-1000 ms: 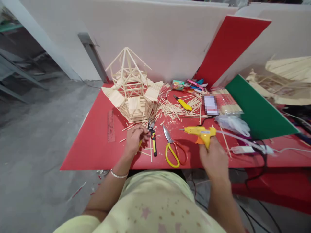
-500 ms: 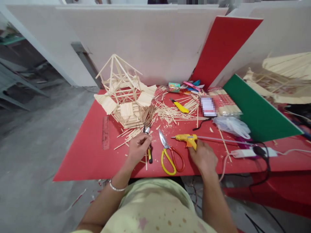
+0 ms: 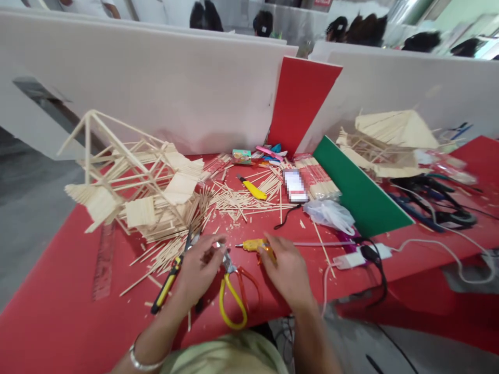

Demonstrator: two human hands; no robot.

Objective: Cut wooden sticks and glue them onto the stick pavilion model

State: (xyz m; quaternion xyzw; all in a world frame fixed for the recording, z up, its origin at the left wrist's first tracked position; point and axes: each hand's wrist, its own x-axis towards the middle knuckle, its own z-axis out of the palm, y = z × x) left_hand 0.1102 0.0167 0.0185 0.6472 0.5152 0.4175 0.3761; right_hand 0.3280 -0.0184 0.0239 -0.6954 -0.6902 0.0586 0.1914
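My right hand [image 3: 288,270] is closed around a yellow hot glue gun [image 3: 253,245], its nozzle pointing left and a long clear glue stick trailing from its back. Close to the nozzle, my left hand [image 3: 200,270] has thumb and fingers curled together over the blade tips of the scissors [image 3: 233,304]. What those fingers pinch, if anything, I cannot make out. The scissors have one yellow and one red handle. A black-and-yellow cutter [image 3: 167,284] lies beside my left forearm. Farther left stands a stick-built model [image 3: 128,182] with an open roof frame and slatted panels.
Loose wooden sticks [image 3: 237,200] spread mid-table around a yellow utility knife [image 3: 253,188]. A phone [image 3: 295,184], a plastic bag [image 3: 329,214] and a green board [image 3: 358,195] are right. Cables run from a white power strip [image 3: 362,256]. A clear ruler [image 3: 103,265] lies left.
The view has swung to the right, showing more of the table's right side. My left hand has moved over to the scissors' tips. The glue gun stays in my right hand.
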